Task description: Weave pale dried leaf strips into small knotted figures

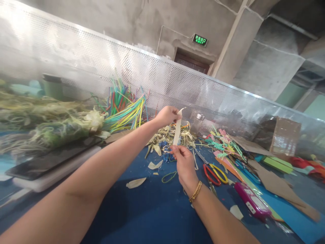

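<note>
A pale strip of dried husk (177,131) is stretched upright between my two hands. My left hand (168,115) pinches its upper end, and a short tip sticks out past the fingers. Lower down, my right hand (185,162), with a gold bracelet at the wrist, pinches the bottom end. Behind the strip lies a heap of dry husk pieces (162,135) mixed with blue thread (167,156). Loose husk scraps (136,183) rest on the blue table (142,217). Scissors with red and yellow handles (215,174) lie just right of my right hand.
Colourful pipe cleaners (127,108) and blurred husk bundles (68,125) fill the left, with a dark tablet (53,157) below. A glass jar (197,122) stands at the back near a perforated metal panel (142,74). To the right are a purple bottle-like object (252,200) and cardboard (284,193).
</note>
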`<state>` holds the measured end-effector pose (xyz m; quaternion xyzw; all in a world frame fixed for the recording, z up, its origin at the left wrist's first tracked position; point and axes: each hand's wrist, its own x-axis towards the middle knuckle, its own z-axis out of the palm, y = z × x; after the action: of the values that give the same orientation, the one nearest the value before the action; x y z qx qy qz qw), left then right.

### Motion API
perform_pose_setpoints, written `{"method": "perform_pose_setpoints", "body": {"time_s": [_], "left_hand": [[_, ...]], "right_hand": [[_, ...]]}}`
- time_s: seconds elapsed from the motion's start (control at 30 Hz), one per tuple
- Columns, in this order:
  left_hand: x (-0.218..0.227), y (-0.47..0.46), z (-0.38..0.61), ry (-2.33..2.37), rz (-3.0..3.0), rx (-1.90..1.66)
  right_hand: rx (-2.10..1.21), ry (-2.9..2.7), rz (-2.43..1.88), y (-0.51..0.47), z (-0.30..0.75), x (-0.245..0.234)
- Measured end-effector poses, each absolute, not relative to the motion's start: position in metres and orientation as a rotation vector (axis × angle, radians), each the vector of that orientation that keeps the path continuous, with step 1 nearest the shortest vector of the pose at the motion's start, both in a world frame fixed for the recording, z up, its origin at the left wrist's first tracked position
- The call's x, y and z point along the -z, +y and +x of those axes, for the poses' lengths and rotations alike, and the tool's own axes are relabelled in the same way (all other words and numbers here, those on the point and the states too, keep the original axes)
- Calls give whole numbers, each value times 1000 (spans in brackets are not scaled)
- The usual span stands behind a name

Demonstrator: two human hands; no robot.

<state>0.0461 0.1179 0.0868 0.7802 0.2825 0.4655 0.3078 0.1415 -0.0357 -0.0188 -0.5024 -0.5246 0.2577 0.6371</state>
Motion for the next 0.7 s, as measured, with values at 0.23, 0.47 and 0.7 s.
{"method": "perform_pose_setpoints", "body": {"time_s": [0.23, 0.47, 0.7], "left_hand": [[-89, 125, 35, 729, 2148, -1293], [-85, 136, 26, 854, 2161, -1428], [-76, 151, 18, 903, 2072, -1459]], "right_hand": [[-590, -1238, -1138, -38, 140, 19], [-578, -1270, -1148, -38, 140, 23], [-565, -1279, -1151, -35, 141, 27]]}}
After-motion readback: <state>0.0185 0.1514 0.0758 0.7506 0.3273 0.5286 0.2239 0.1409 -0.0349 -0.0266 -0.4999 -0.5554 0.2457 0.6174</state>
